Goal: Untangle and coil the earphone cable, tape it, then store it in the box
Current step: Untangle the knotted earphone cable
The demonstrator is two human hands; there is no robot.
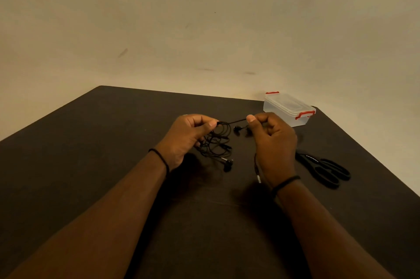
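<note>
Grip, right hand (273, 142): thumb and curled fingers pinch the earphone cable (218, 142) near its plug end; the plug (258, 176) hangs below the wrist, just above the worktop (91, 153).

Grip, left hand (188, 135): thumb and forefinger pinch the same cable where the loose loops gather. A short taut run spans the two hands; the tangle dangles under the left hand, one earbud (228, 166) at its lowest point, another earbud (237, 129) between the hands.

Step in hand, as judged: untangling, early. Best done by holding the gathered loops fixed in the left hand and feeding the free plug end back through each crossing, without pulling the span tight, which would likely set knots harder.

Scissors (325, 170): black, closed, flat on the worktop just right of the right wrist; clear of the cable.

Storage box (287, 108): translucent, red clips, lid on, at the far right corner; it will need opening before storage.

Tape: none discernible in view.
</note>
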